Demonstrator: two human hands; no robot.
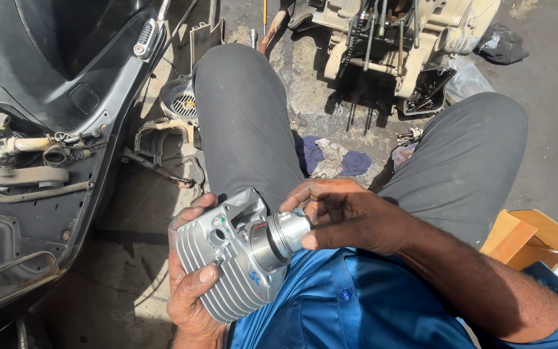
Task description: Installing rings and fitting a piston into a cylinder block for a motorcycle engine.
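The left hand (192, 284) covers the underside of the finned cylinder (230, 265); its wrist runs off the bottom edge. The right hand (350, 216) hides the piston's (282, 234) far end. At the frame's top, the engine case (408, 39) is cut off; at left, the scooter body (53, 97) too.

1 open brown cardboard box (529, 238) lies at the right edge, beside the person's right thigh

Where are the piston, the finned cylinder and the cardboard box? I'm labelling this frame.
piston (285, 234), head view, its shiny side.
finned cylinder (227, 284), head view, its fins.
cardboard box (527, 239), head view, its flap.
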